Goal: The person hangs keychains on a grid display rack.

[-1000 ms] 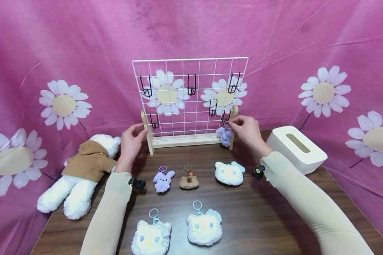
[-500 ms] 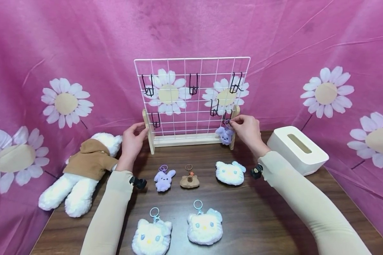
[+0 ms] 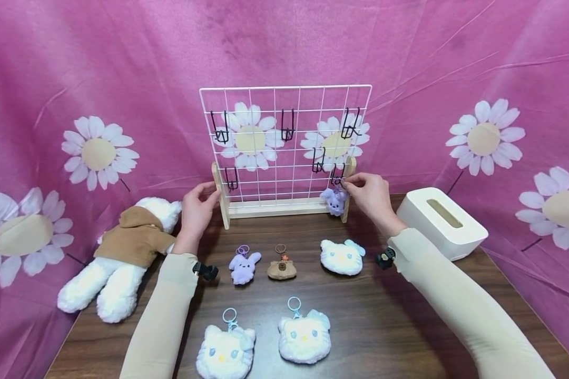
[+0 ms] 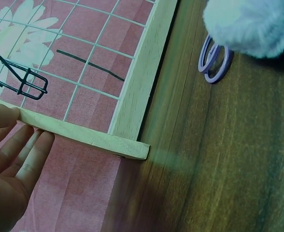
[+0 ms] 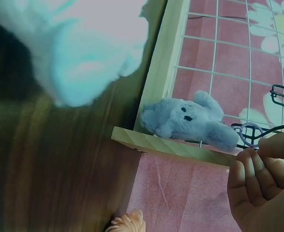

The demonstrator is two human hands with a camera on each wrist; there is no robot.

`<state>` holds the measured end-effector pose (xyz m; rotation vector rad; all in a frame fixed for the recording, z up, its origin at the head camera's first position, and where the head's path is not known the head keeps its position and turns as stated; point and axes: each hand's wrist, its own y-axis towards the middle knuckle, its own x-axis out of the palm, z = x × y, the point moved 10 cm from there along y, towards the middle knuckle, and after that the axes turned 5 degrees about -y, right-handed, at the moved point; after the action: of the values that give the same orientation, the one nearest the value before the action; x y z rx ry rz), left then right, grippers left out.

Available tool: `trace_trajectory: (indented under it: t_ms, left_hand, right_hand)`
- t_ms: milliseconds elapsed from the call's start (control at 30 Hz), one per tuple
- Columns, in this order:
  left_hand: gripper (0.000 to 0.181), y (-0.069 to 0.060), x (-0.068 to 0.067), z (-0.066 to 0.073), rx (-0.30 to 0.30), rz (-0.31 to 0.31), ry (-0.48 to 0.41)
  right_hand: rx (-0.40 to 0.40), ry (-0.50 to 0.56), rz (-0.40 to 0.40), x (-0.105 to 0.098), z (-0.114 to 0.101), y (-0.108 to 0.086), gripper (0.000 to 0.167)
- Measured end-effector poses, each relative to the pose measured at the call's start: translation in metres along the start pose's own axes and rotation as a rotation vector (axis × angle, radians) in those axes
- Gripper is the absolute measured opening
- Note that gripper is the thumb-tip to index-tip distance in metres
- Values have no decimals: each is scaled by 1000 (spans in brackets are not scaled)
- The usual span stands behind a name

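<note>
The left hand (image 3: 198, 210) holds the wooden side post (image 3: 222, 202) of a white wire grid rack (image 3: 284, 87), thumb on one face and fingertips on the other, as the left wrist view shows. At the rack's lower right, the right hand (image 3: 371, 197) pinches at the purple ring (image 5: 246, 140) of a purple plush bunny (image 3: 334, 201). The ring lies at the lowest right black hook (image 3: 337, 176), with the bunny hanging below, against the right post (image 5: 171, 148). Whether the ring is fully round the hook, I cannot tell.
Several plush keychains lie on the wooden table (image 3: 379, 326): a purple bunny (image 3: 242, 269), a brown one (image 3: 282, 270) and white cat heads (image 3: 304, 339). A white plush in a brown hoodie (image 3: 130, 239) lies left, a white tissue box (image 3: 438, 221) right. More black hooks (image 3: 287, 126) hang on the grid.
The right hand has drawn slightly to the right from the hook. The left hand stays on its post, and the bunny hangs in nearly the same place.
</note>
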<state>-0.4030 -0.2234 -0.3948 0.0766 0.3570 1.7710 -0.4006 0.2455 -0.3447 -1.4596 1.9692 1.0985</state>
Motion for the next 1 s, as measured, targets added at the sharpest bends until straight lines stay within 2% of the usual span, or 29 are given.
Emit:
trace_trajectory:
  t_ms: [233, 567, 833, 1000]
  left_hand:
    - [36, 2, 0, -2, -14, -4, -7]
    - [35, 2, 3, -4, -34, -3, -11]
    - [35, 1, 1, -3, -32, -2, -10]
    - [36, 1, 1, -4, -33, -5, -11]
  right_hand:
    - [-3, -20, -39, -6, 3, -21, 22]
    - [-108, -10, -130, -3, -16, -64, 16]
    - [-62, 44, -266, 14, -26, -99, 22]
    - [-54, 96, -339, 26, -36, -120, 20]
